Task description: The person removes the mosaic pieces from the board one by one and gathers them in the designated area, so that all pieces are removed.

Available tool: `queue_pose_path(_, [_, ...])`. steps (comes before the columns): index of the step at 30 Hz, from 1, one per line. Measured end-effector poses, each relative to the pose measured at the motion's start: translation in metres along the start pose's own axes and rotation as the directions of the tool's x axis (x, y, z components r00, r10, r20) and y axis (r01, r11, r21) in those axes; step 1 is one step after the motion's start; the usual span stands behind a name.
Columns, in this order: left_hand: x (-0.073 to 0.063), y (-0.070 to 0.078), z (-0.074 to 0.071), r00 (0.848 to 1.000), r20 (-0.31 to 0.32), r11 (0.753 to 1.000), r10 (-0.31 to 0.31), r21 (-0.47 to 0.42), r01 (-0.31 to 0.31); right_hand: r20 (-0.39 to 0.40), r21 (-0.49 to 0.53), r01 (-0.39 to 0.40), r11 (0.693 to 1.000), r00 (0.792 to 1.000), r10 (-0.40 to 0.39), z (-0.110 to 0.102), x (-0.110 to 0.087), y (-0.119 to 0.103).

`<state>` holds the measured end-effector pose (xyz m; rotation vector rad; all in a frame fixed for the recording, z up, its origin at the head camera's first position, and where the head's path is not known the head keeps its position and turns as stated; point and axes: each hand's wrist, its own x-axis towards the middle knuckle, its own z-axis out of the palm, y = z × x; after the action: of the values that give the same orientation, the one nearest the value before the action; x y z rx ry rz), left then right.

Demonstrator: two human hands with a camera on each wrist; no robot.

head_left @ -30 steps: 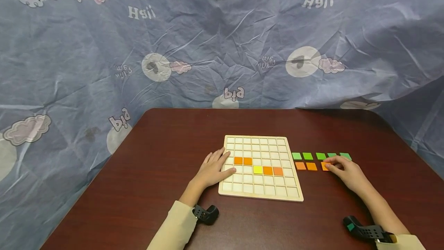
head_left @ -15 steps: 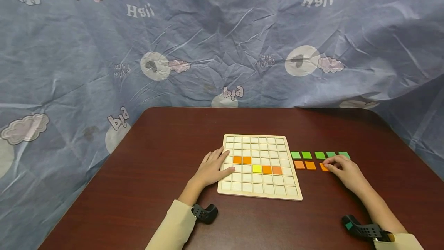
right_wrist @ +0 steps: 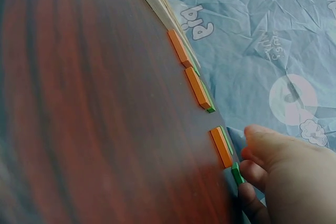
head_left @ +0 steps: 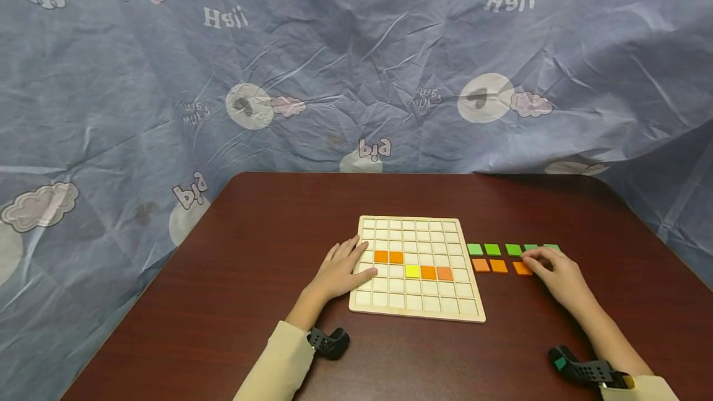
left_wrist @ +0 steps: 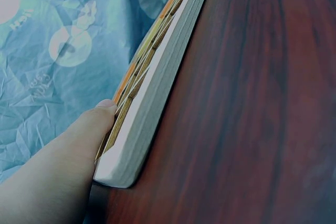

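The board [head_left: 398,302] holds five tiles [head_left: 428,272]; to its right, five green tiles [head_left: 513,250], three orange tiles [head_left: 498,267]. Left grip [head_left: 337,272] spread on its left edge; right grip [head_left: 559,276] bent, pinching unclear.

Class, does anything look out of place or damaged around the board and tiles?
Nothing looks spilled or broken. Slightly odd: the orange tile nearest the right hand sits apart, leaving a wider gap than between the other two tiles in its row.
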<state>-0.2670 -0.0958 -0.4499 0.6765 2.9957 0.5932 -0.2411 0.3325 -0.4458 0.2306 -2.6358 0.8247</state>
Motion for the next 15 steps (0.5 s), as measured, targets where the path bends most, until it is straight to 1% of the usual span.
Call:
queue_pose_path(6, [0.001, -0.001, -0.001, 1.000, -0.001, 1.000, 0.002, -0.004, -0.002, -0.056, 0.041, -0.023, 0.999, 0.998, 0.025, 0.000, -0.001, -0.003])
queue_pose_path(11, [0.000, 0.000, 0.000, 1.000, 0.004, 1.000, -0.003, -0.007, 0.003, -0.098, 0.068, -0.028, 0.997, 0.995, 0.034, -0.001, 0.000, -0.011])
queue_pose_path(13, [0.000, 0.000, 0.000, 1.000, 0.005, 1.000, -0.002, -0.010, 0.002, -0.101, 0.067, -0.023, 0.998, 0.994, 0.030, 0.000, 0.000, -0.018])
queue_pose_path(15, [0.001, -0.001, 0.002, 1.000, 0.006, 1.000, -0.002, -0.009, 0.002, -0.084, 0.065, -0.012, 0.998, 0.996, 0.018, 0.000, 0.001, -0.027])
